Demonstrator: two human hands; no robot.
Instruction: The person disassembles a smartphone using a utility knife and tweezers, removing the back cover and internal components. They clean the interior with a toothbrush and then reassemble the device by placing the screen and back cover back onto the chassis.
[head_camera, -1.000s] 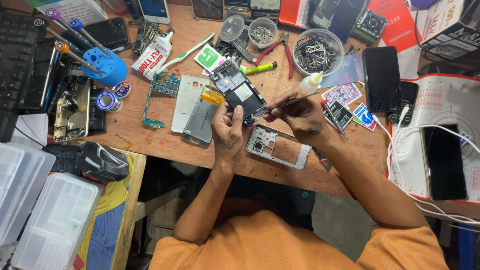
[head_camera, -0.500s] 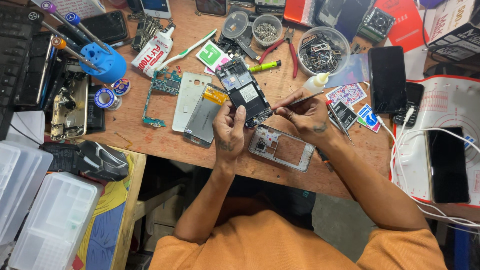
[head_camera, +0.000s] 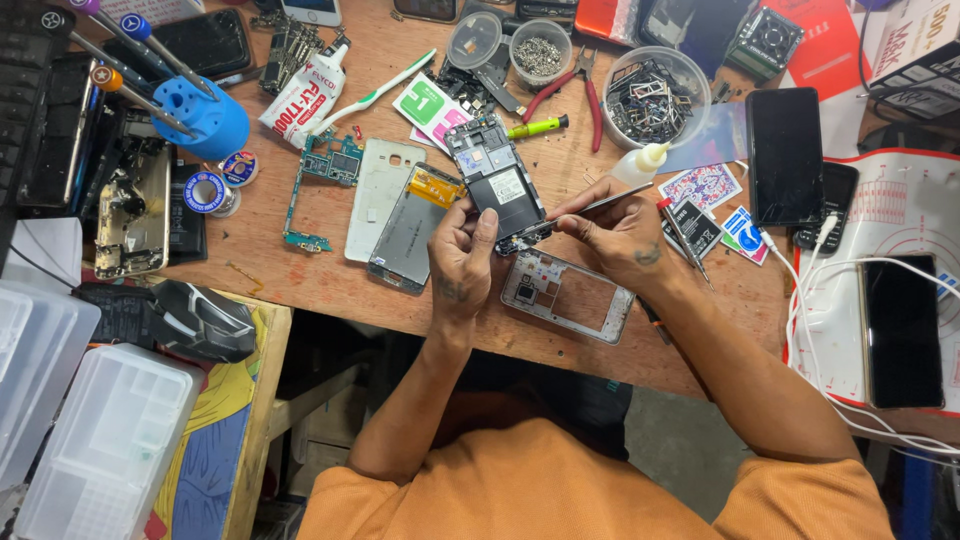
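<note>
An opened phone body (head_camera: 494, 182) with its circuit board showing lies tilted on the wooden bench (head_camera: 330, 285). My left hand (head_camera: 460, 255) grips its near end with thumb and fingers. My right hand (head_camera: 615, 232) pinches metal tweezers (head_camera: 600, 205) whose tip meets the phone's lower right corner. A silver phone frame (head_camera: 566, 295) lies flat just below both hands. A detached screen with an orange flex (head_camera: 412, 228) and a white back cover (head_camera: 378, 186) lie left of my left hand.
A blue screwdriver stand (head_camera: 200, 115), a loose green circuit board (head_camera: 325, 165), red pliers (head_camera: 580, 85), bowls of small parts (head_camera: 655, 95) and a glue bottle (head_camera: 640, 163) crowd the bench. Dark phones (head_camera: 785, 155) and white cables (head_camera: 830, 280) lie right. Plastic boxes (head_camera: 100, 450) stand lower left.
Both hands stay on the opened phone; the tweezers' tip has shifted slightly along its lower corner. The view has drifted a little.
</note>
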